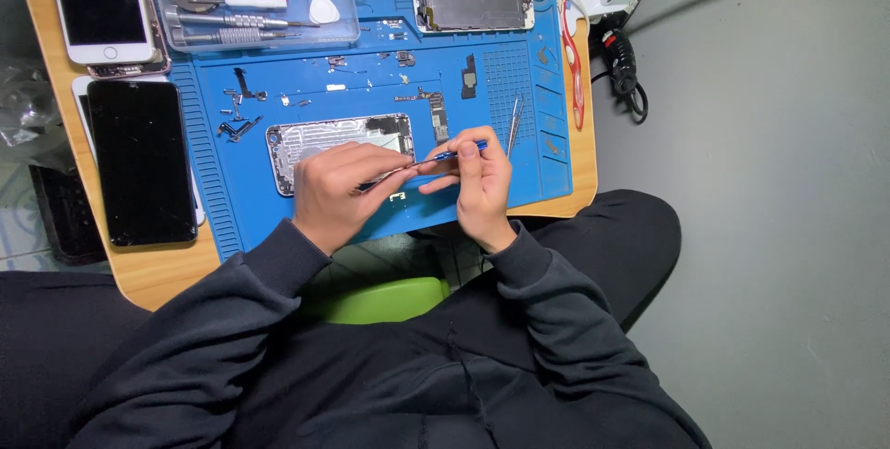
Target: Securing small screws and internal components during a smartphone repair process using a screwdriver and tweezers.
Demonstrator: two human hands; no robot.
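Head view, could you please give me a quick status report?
Right hand holds screwdriver. Left hand rests on phone shell. Loose parts nearby.

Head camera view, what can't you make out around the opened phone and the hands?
- Screwdriver tip: hidden between left hand and right hand.
- Opened phone shell: lower half covered by the left hand.
- Loose parts on the blue mat: too small to identify.
- White phone: cut off by the top edge.

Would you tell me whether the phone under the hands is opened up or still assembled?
Opened up: the phone housing shows bare metal inside, no screen on it.
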